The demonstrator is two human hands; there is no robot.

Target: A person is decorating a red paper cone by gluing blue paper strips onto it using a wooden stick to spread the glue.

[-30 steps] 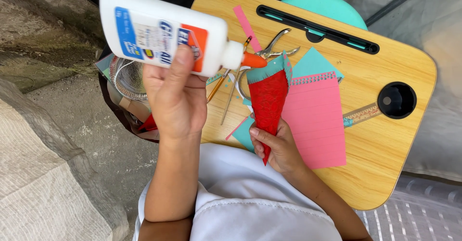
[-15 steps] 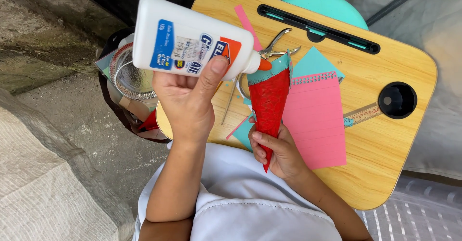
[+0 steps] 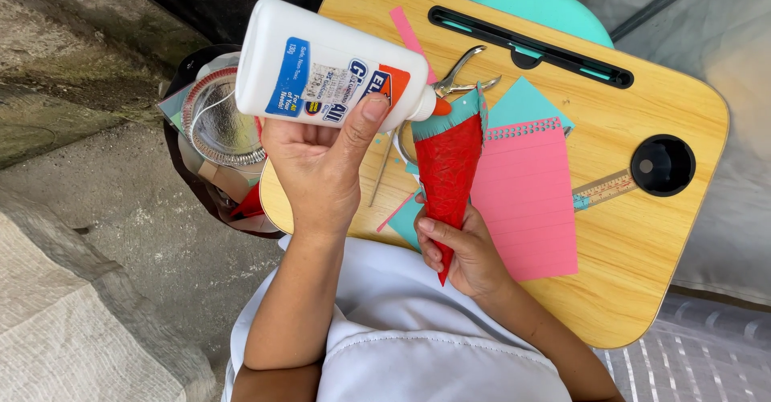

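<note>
My left hand (image 3: 320, 169) grips a white glue bottle (image 3: 321, 65) held sideways, its orange nozzle (image 3: 440, 106) touching the top rim of a red paper cone (image 3: 446, 173). My right hand (image 3: 466, 251) holds that cone by its lower pointed end. The cone has a teal fringed band (image 3: 450, 113) around its wide mouth. Both hands hover over the near left part of a wooden lap tray (image 3: 642, 265).
On the tray lie a pink paper sheet (image 3: 526, 209), teal paper (image 3: 526, 105), a pink strip (image 3: 405, 32), metal scissors (image 3: 462, 69) and a ruler (image 3: 604, 189). A round cup hole (image 3: 662, 165) and a black slot (image 3: 530, 44) mark the tray. A dark bag with a clear lid (image 3: 217, 125) sits left.
The glue bottle has moved right and down, bringing its nozzle onto the cone's rim. The right hand keeps the cone in nearly the same place.
</note>
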